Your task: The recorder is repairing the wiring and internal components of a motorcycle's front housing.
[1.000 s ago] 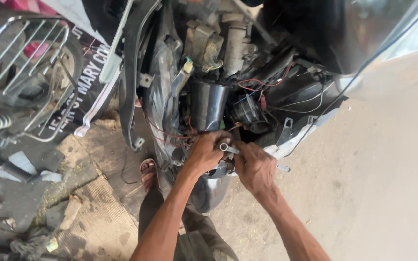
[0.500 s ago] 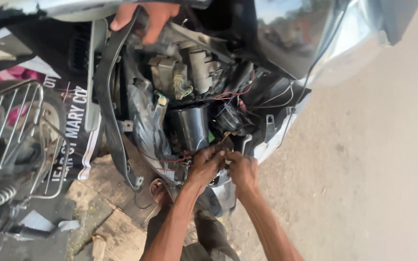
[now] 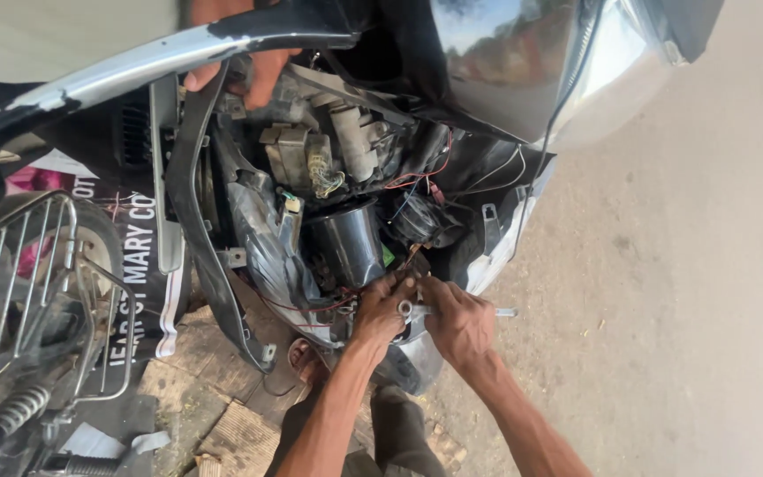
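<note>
A scooter stands with its front panels off, baring wires, a black cylinder (image 3: 351, 243) and grey connectors (image 3: 311, 159). My left hand (image 3: 381, 311) is closed on a small round metal fitting (image 3: 405, 307) low in the open front, beside red wires (image 3: 399, 181). Touching it from the right, my right hand (image 3: 461, 325) grips a slim metal tool whose shaft (image 3: 505, 312) sticks out to the right. Both hands meet just under the black cylinder. The tool's working end is hidden between my fingers.
Another person's hand (image 3: 249, 75) holds the loosened body panel (image 3: 178, 53) at the top. A wire rack (image 3: 37, 291) of a second bike fills the left. My sandalled foot (image 3: 304, 358) rests on broken paving below. Bare concrete ground (image 3: 682, 309) lies to the right.
The view has tilted up along the scooter, bringing the other person's hand on the panel into sight. My two hands have stayed together at the same spot under the cylinder.
</note>
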